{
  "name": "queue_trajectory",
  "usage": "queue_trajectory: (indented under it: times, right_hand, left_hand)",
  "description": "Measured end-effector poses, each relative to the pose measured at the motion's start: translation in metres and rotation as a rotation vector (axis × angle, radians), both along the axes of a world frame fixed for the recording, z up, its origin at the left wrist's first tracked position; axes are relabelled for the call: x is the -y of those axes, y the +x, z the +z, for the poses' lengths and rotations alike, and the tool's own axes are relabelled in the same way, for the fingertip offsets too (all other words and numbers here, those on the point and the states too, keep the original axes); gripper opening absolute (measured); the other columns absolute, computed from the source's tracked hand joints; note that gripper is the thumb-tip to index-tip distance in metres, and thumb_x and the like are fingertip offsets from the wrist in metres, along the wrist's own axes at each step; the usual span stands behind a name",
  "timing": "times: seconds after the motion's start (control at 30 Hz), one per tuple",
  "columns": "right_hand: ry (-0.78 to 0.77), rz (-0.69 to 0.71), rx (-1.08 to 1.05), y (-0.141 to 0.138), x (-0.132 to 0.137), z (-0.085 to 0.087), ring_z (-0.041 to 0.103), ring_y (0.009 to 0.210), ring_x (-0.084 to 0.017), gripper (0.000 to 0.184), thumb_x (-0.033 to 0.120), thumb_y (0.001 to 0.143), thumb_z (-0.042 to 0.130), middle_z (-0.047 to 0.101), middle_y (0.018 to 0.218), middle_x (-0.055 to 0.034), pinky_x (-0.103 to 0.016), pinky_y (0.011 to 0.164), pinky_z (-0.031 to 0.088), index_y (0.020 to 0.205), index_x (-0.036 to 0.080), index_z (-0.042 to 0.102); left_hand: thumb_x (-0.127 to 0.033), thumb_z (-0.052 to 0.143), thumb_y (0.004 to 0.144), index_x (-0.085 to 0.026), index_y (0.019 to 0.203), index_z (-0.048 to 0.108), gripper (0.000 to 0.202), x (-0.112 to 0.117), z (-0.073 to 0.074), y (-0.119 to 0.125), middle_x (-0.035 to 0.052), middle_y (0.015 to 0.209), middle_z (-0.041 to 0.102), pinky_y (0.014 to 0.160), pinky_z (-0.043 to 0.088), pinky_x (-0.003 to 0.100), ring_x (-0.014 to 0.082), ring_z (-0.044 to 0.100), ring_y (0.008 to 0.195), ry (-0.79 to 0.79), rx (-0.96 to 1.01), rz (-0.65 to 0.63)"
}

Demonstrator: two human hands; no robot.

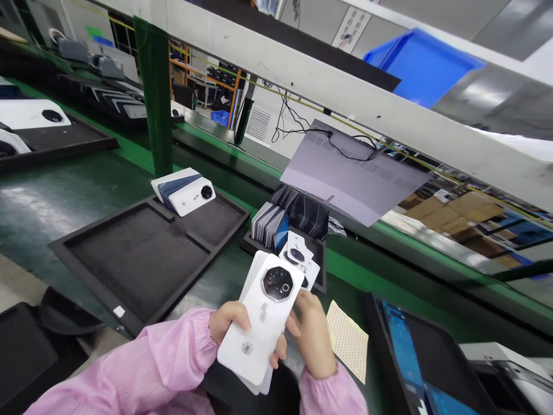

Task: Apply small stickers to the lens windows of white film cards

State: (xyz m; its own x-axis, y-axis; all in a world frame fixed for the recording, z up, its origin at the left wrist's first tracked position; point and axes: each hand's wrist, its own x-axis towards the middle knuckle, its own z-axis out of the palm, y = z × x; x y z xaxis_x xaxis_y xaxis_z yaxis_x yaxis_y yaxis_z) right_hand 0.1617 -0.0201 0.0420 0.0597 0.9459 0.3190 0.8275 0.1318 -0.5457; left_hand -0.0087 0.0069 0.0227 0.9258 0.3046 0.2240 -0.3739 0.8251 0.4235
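In the middle of the head view, my left hand (231, 320) is wrapped round several stacked white phone back covers (261, 323). Its thumb lies on the front and its fingertips come round the right edge. The top cover has a dark octagonal camera ring. My right hand (313, 331) is closed at the stack's upper right edge, its fingers bent and partly hidden behind the covers. Just beyond, more white covers (298, 248) lie in a small black tray (320, 262), beside a row of upright covers (268, 225).
A black tray (125, 300) on the left bears a fanned stack of covers (185, 193). A dotted yellow sheet (349, 340) lies on the right, near a black tray with blue pieces (400, 334). A grey panel (349, 173) hangs under the white beam (259, 55).
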Motion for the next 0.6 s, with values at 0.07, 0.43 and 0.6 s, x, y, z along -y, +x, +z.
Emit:
queue_trajectory:
  times: [0.07, 0.43, 0.6]
  right_hand:
    - [0.082, -0.016, -0.085, 0.005, 0.005, 0.026, 0.058, 0.075, -0.02, 0.013, 0.025, 0.082, 0.052, 0.064, 0.081, -0.0059, -0.031, 0.065, 0.047, 0.079, 0.018, 0.063]
    - [-0.006, 0.153, -0.249, -0.003, -0.003, 0.075, 0.052, 0.066, -0.014, 0.004, 0.022, 0.078, 0.061, 0.057, 0.072, 0.0007, -0.025, 0.057, 0.043, 0.076, 0.021, 0.058]
    - [-0.02, 0.216, -0.142, 0.003, 0.005, 0.081, 0.051, 0.067, -0.016, 0.013, 0.021, 0.082, 0.055, 0.054, 0.071, -0.0009, -0.027, 0.058, 0.043, 0.069, 0.02, 0.053]
  left_hand:
    - [-0.02, 0.046, 0.047, -0.001, 0.111, 0.055, 0.067, 0.0, 0.001, 0.001, 0.0125, 0.081, 0.067, 0.064, 0.044, 0.03, 0.0206, 0.062, 0.069, 0.016, -0.046, -0.005]
    - [-0.013, 0.053, 0.046, -0.012, 0.103, 0.062, 0.058, 0.0, 0.004, 0.001, 0.0046, 0.078, 0.065, 0.064, 0.044, 0.027, 0.0158, 0.056, 0.068, 0.345, -0.261, 0.093]
    - [-0.014, 0.054, 0.047, -0.014, 0.102, 0.062, 0.056, 0.002, 0.001, 0.005, 0.0042, 0.08, 0.066, 0.063, 0.044, 0.027, 0.0165, 0.056, 0.068, 0.348, -0.29, 0.069]
